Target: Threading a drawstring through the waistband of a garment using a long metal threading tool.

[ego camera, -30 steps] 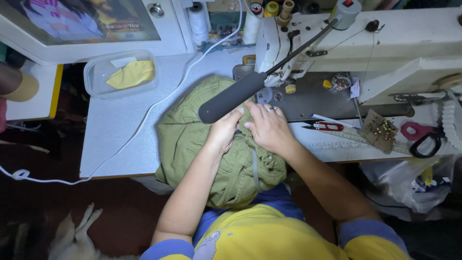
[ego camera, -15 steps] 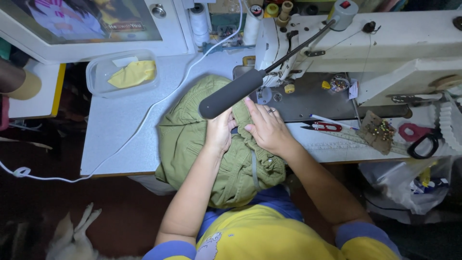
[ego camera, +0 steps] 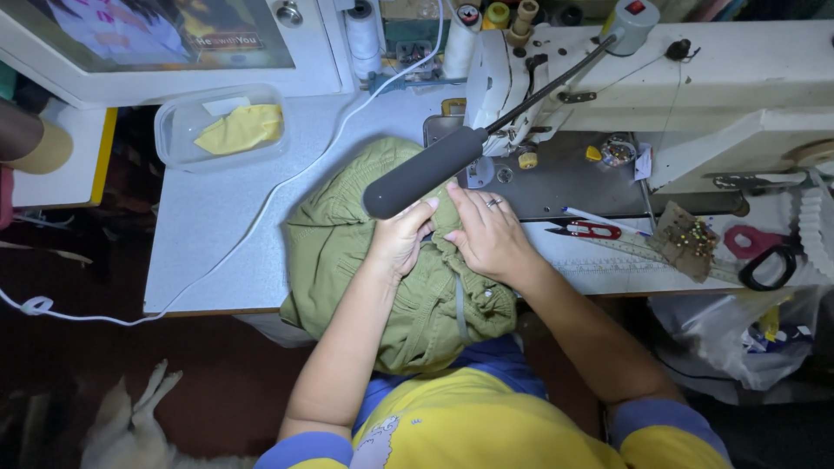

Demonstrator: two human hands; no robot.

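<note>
While both hands press an olive garment (ego camera: 347, 252), left hand (ego camera: 401, 236) and right hand (ego camera: 488, 234) pinch its fold. Pale grey worktop (ego camera: 208, 226): sewing machine (ego camera: 695, 78), plastic tub (ego camera: 221, 130), red snips (ego camera: 584, 229). Dark floor (ego camera: 78, 347) below.

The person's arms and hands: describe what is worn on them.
Both forearms are bare. The short sleeves are yellow with a blue band at the cuff. The right hand wears a thin ring on one finger. The left hand shows no ring or watch.
</note>
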